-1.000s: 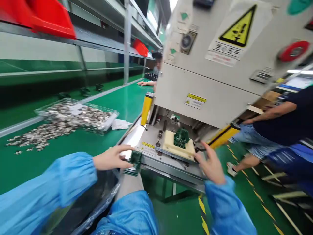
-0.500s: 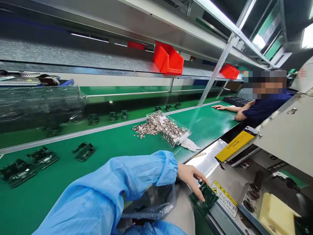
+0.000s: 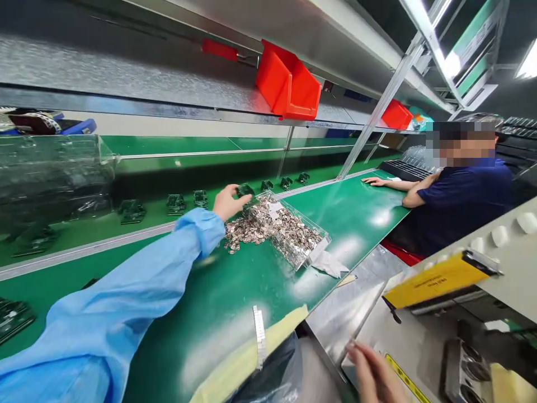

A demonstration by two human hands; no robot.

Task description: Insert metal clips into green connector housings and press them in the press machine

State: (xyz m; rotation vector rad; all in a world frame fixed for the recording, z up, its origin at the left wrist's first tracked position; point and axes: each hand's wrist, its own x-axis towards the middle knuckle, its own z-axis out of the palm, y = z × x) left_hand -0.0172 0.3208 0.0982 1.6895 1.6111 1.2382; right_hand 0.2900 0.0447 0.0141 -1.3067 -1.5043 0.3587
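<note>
Steel shelving [image 3: 168, 84] is running above the left hand [image 3: 226, 202], carrying red bins [image 3: 287, 84]; ceiling lights [image 3: 529, 60] are glowing far to its right.

At far left corner of the parts tray [image 3: 323, 242]: left hand [image 3: 227, 202], small board [image 3: 244, 191] in its fingers. Just left of tray: loose parts [image 3: 239, 238] spilled on bench [image 3: 251, 280]. Behind tray: row of boards [image 3: 285, 182] on belt [image 3: 155, 219]. Just beside tray's near right corner: cloth [image 3: 330, 264]. Well before tray, to right: right hand [image 3: 373, 375] on machine plate [image 3: 356, 302].
</note>
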